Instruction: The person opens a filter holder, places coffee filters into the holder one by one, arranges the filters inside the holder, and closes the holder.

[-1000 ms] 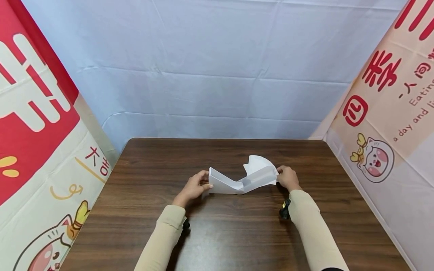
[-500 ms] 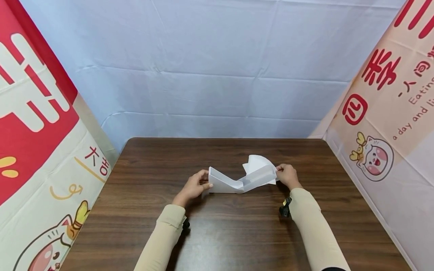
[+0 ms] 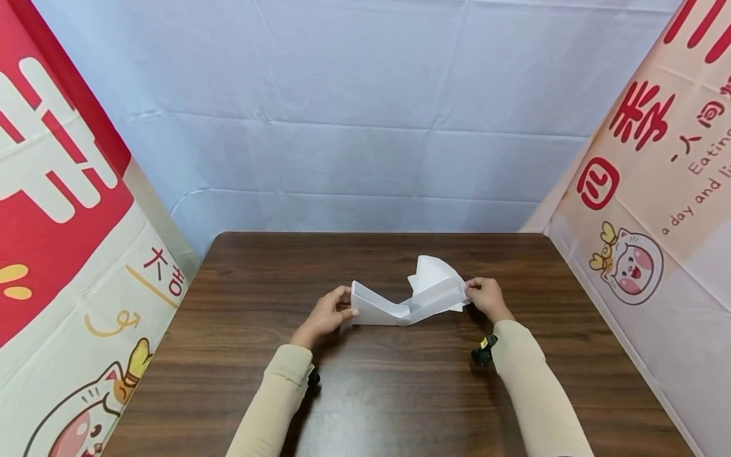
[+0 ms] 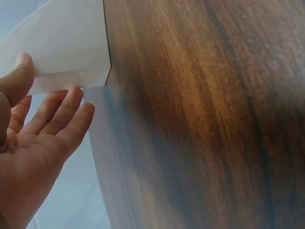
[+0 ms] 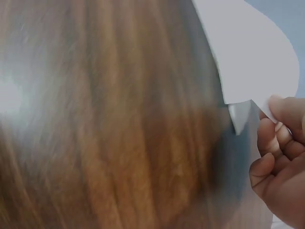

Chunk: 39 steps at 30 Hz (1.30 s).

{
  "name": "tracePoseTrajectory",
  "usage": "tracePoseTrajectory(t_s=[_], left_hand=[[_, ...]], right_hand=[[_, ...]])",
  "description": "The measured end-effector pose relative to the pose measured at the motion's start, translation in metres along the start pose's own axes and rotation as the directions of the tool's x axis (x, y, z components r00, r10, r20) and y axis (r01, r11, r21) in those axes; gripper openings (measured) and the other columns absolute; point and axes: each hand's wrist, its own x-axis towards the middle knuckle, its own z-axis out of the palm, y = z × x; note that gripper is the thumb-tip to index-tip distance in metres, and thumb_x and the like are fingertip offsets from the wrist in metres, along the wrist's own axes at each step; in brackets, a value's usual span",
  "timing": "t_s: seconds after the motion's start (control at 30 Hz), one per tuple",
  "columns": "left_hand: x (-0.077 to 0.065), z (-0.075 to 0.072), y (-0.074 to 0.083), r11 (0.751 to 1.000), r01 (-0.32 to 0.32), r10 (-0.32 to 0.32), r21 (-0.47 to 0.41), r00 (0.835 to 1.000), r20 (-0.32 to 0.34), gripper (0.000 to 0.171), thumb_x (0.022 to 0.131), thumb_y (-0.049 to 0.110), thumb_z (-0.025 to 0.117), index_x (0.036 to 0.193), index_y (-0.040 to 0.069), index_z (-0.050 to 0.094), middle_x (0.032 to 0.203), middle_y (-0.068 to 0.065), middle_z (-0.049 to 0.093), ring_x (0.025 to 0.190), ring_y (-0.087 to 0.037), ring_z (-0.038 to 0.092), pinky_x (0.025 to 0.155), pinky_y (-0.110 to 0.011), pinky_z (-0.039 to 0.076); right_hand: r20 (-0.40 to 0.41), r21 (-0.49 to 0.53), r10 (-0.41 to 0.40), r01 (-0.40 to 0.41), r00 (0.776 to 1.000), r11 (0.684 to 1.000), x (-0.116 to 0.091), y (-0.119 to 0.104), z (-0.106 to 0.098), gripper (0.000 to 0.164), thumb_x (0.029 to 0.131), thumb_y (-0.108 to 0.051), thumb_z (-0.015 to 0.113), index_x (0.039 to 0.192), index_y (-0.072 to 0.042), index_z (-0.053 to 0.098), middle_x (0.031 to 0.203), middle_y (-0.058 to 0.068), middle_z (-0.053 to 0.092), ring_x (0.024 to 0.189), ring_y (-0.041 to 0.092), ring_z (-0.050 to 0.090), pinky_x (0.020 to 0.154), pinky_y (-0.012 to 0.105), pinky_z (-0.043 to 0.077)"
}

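A white, thin-walled holder (image 3: 374, 309) with a low dip in its middle stands on the table. My left hand (image 3: 325, 314) grips its left end, thumb on the near face and fingers beyond; in the left wrist view, the fingertips reach under the bottom edge of the white wall (image 4: 71, 45). Behind the holder's right half rises a fan-shaped piece of white paper (image 3: 434, 273), partly hidden by it. My right hand (image 3: 485, 297) is at the holder's right end. The right wrist view shows its thumb and forefinger pinching a corner of the rounded paper (image 5: 257, 52).
The dark wood table (image 3: 377, 400) has a back edge just beyond the paper. A pale cloth backdrop (image 3: 354, 127) hangs behind it, with printed banners on the left (image 3: 68, 190) and right (image 3: 657, 190). Small dark cameras sit at both wrists.
The white paper has risen slightly behind the holder. My right hand and forearm have shifted a little to the right, while my left hand and the holder stay in place.
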Motion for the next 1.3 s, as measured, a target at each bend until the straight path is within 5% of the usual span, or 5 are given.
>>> tracePoseTrajectory(t_s=[0.23,0.57,0.7,1.1,1.3], left_hand=[[0.0,-0.001,0.0,1.0,-0.011,0.011,0.005,1.0,-0.008,0.031,0.083,0.002,0.068,0.111,0.003,0.056,0.102,-0.012,0.063,0.093,-0.027,0.062,0.078,-0.037,0.05],[-0.007,-0.004,0.016,1.0,-0.014,0.014,-0.022,1.0,-0.001,0.031,0.083,-0.003,0.067,0.111,-0.002,0.055,0.102,-0.018,0.063,0.094,-0.032,0.06,0.079,-0.042,0.049],[-0.001,-0.002,-0.001,1.0,-0.018,0.018,-0.019,1.0,-0.012,0.031,0.082,0.0,0.068,0.11,0.002,0.056,0.101,-0.014,0.064,0.092,-0.027,0.061,0.079,-0.039,0.05],[0.0,-0.001,0.001,1.0,0.028,-0.028,0.009,1.0,0.004,0.031,0.084,0.003,0.068,0.112,0.005,0.056,0.103,-0.01,0.064,0.093,-0.023,0.061,0.078,-0.034,0.05],[-0.007,-0.002,0.018,1.0,-0.002,0.003,0.001,1.0,-0.003,0.031,0.083,-0.002,0.067,0.111,-0.001,0.055,0.102,-0.016,0.063,0.093,-0.031,0.061,0.078,-0.039,0.05]], right_hand=[[0.0,0.085,-0.013,0.013,1.0,0.996,-0.002,0.0,-0.004,0.015,0.087,-0.002,0.059,0.09,0.012,0.062,0.069,0.008,0.06,0.06,0.013,0.053,0.054,0.024,0.043],[0.024,0.17,0.007,-0.01,1.0,0.985,-0.003,-0.003,-0.006,0.016,0.088,0.0,0.057,0.094,0.015,0.058,0.079,0.016,0.061,0.072,0.029,0.059,0.056,0.023,0.046],[0.0,0.158,-0.013,0.013,1.0,0.987,-0.003,-0.003,-0.007,0.014,0.088,0.001,0.057,0.093,0.015,0.058,0.079,0.016,0.061,0.071,0.026,0.057,0.056,0.022,0.045],[-0.096,0.188,-0.019,0.037,0.995,0.982,-0.001,-0.007,-0.016,0.013,0.089,0.002,0.057,0.095,0.014,0.057,0.077,0.019,0.06,0.069,0.028,0.061,0.053,0.019,0.045],[-0.125,0.193,0.001,0.024,0.992,0.981,-0.002,-0.008,-0.021,0.014,0.09,0.0,0.058,0.096,0.013,0.058,0.078,0.016,0.06,0.078,0.04,0.06,0.054,0.019,0.046]])
